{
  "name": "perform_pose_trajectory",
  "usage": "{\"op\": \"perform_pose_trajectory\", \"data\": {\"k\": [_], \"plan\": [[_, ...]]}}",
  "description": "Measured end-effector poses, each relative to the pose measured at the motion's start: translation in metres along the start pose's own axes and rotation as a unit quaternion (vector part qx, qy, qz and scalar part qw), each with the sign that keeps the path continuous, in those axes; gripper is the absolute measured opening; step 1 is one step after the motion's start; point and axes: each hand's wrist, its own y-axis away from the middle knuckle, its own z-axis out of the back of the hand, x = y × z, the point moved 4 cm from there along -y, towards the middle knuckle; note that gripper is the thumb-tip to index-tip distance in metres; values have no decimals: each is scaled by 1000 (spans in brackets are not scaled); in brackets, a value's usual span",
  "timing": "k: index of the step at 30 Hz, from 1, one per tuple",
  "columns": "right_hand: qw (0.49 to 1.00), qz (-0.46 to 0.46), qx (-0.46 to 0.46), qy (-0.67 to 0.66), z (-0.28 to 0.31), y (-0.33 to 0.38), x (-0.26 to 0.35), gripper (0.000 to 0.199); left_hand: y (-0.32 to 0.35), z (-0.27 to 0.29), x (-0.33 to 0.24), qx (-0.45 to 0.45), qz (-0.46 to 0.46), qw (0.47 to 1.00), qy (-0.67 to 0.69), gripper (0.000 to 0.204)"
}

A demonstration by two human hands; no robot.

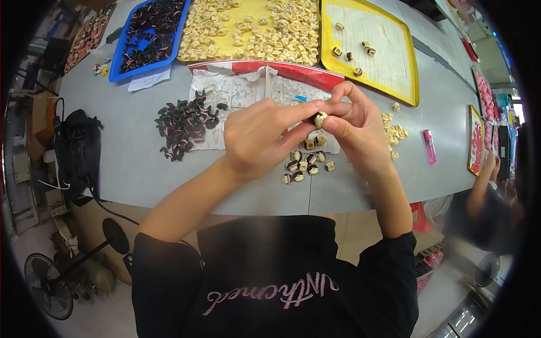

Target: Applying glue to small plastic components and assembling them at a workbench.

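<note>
In the head view, the left hand [251,135] and the right hand [363,132] meet over the grey table [236,188]. The fingertips of both are clamped together on a small black-and-cream piece [319,119], which sits between them; how each far fingertip bears on it is hidden. Just below the fingers, towards the body, lies a loose group of black, cream and pink pieces [297,167]. To the fingers' left is a heap of black curved pieces [183,124], partly on a whitish sheet [205,84]; to their right, beyond the right hand, are small cream pieces [394,132] and then a pink tube [430,147]. A small blue item [301,98] lies just above the left fingertips. Farther beyond the fingers stand a blue tray [141,71] of dark pieces at far left, a mass of cream cube-like pieces [293,34] straight ahead, and a yellow-rimmed tray [414,84] with a few pieces at upper right.
</note>
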Motion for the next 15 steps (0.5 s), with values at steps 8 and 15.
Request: {"op": "perform_pose_trajectory", "data": {"k": [8,15], "plan": [[997,23,36,-65,-1,2,-2,33,-5,-2,0,-7,103,987,124,29],[999,36,18,10,-4,3,-3,31,-8,5,3,-11,116,989,92,26]]}}
